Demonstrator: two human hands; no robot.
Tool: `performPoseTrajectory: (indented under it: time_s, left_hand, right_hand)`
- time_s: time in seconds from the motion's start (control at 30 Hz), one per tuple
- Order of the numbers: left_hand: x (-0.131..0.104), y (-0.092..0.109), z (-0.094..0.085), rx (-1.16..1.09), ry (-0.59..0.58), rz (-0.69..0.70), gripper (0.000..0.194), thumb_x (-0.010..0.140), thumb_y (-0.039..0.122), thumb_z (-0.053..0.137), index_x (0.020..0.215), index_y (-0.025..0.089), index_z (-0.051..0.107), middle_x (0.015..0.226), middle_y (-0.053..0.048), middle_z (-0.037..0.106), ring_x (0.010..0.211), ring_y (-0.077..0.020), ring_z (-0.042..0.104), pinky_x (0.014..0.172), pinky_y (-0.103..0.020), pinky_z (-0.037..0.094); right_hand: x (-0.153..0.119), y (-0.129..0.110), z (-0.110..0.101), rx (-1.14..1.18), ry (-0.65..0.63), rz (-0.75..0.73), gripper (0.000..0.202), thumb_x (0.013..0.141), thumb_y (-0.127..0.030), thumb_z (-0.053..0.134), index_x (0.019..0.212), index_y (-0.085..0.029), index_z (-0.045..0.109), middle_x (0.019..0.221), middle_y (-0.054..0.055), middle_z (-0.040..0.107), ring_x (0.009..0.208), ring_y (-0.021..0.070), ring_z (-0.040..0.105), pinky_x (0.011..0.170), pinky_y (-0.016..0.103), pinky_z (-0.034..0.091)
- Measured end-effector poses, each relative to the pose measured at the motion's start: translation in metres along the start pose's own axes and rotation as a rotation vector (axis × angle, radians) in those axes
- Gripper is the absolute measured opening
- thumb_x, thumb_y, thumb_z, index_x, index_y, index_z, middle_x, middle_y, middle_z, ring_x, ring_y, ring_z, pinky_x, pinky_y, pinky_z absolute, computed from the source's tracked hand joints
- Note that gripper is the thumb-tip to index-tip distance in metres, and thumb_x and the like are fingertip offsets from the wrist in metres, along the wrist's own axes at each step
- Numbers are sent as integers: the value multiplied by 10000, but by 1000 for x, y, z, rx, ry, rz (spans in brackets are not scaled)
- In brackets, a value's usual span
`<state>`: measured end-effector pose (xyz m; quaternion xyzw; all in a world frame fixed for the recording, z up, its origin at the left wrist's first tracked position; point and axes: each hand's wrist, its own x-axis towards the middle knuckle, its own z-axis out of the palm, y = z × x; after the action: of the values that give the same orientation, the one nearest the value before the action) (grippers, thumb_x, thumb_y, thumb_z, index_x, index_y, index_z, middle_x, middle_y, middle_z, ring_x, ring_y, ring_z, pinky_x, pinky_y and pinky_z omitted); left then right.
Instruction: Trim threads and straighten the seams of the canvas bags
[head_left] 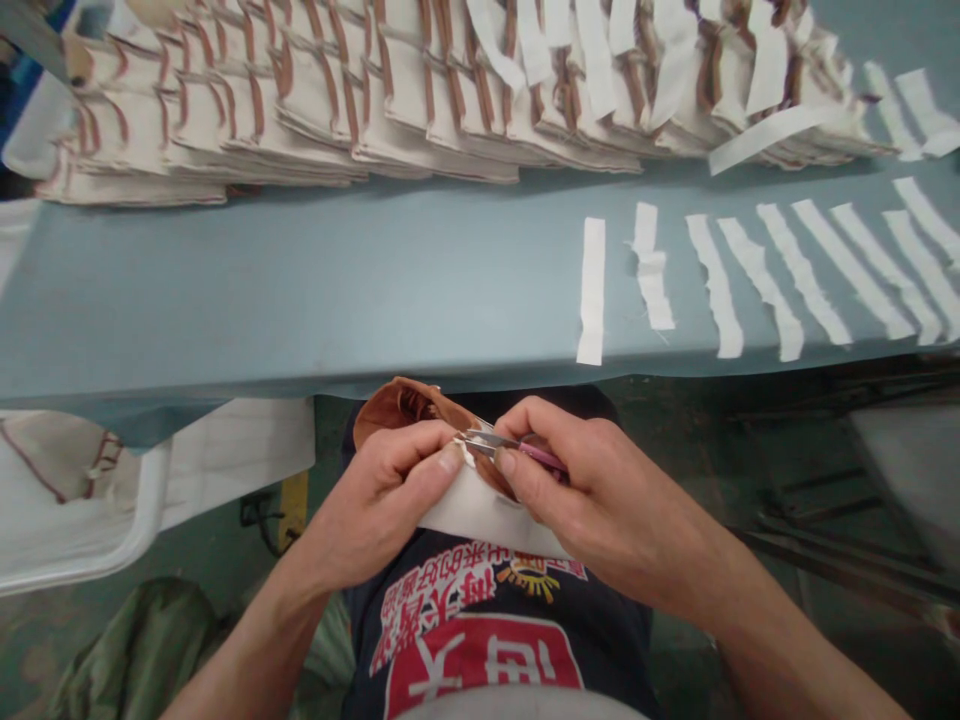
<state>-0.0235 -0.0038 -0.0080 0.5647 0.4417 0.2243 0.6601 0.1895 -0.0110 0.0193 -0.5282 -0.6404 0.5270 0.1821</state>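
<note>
Presently | hands: left hand (390, 490) pinching the brown-and-white fabric piece (465, 515), right hand (585, 470) gripping pink-handled scissors (517, 446) | piece: above the printed dark garment (480, 625), just before the surface (337, 290) | surface: white strips (592, 290) rowed at right, stacked fabric pieces (315, 110) along the far side

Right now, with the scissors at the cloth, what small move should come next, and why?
I'd probably ease the left hand slightly back along the cloth piece before any snip: its thumb pinches the edge right by the tips of the scissors, which the right hand holds pointing toward it.
</note>
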Motion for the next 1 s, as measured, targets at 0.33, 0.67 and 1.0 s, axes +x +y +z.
performPoseTrajectory:
  time_s: [0.33, 0.67, 1.0]
  left_hand:
    - [0, -1, 5, 204, 61, 111, 314, 1007, 270, 551, 718, 153, 595, 645, 51, 509, 574, -78, 431, 515, -191, 333]
    - [-1, -6, 11, 221, 138, 211, 279, 1007, 185, 547, 736, 157, 610, 642, 59, 542, 573, -72, 454, 537, -184, 356]
    - [-2, -16, 16, 232, 181, 311, 172, 985, 110, 607, 889, 168, 737, 761, 35, 735, 647, -84, 612, 614, -167, 441]
  right_hand:
    - [0, 13, 17, -92, 120, -217, 119, 1032, -195, 509, 992, -194, 621, 660, -51, 635, 496, 101, 559, 477, 220, 341]
    - [0, 27, 31, -113, 240, -299, 117, 1035, -192, 490, 1031, -192, 607, 779, 2, 732, 594, 125, 671, 534, 214, 436]
    - [-11, 24, 30, -44, 189, -224, 122, 1044, -200, 493, 1054, -211, 614, 770, -25, 717, 608, 119, 655, 559, 219, 429]
